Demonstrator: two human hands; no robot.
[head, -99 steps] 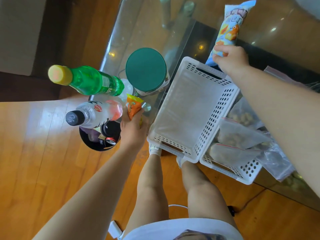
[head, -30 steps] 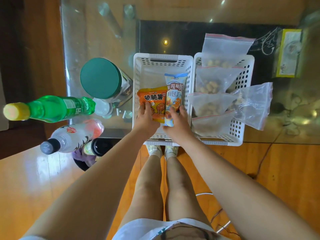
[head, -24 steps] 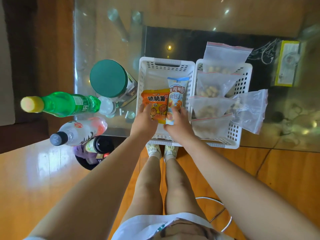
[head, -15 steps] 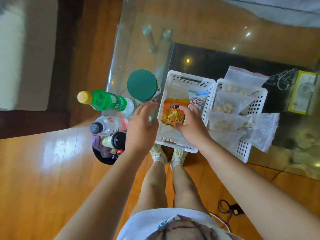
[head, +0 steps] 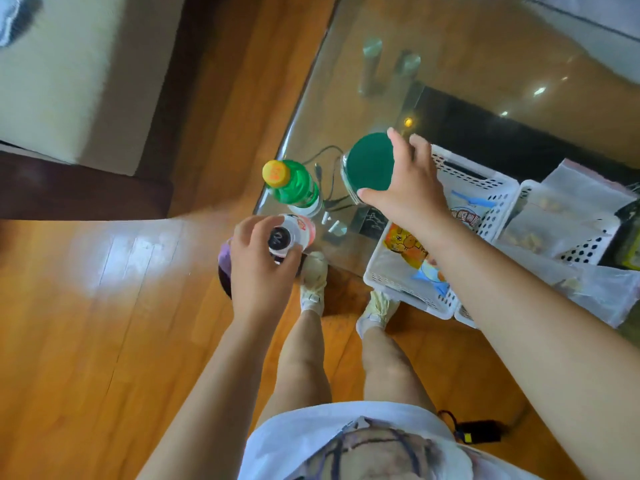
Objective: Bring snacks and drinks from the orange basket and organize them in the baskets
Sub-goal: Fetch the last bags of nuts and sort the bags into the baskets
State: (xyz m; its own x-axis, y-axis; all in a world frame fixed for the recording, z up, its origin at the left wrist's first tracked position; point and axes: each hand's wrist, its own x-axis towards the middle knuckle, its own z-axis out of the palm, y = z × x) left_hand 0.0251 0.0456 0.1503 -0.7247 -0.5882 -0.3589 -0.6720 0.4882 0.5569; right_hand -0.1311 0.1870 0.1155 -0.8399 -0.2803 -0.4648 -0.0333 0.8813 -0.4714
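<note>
The left hand [head: 258,268] is reaching toward twelve o'clock from a bare forearm entering at seven o'clock, fingers curling into a loose, partly closed cup with the thumb at three o'clock. The right hand [head: 403,188] is stretching toward eleven o'clock from an arm entering at four o'clock, palm down, fingers spread wide apart. Both legs are standing below.

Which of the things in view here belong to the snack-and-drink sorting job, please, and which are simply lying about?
Part of the job:
black-capped bottle, under the left hand
green bottle
green-lidded jar, at the right hand
orange snack packet
white basket

Just lying about:
cable on the glass table
black charger on the floor
</note>
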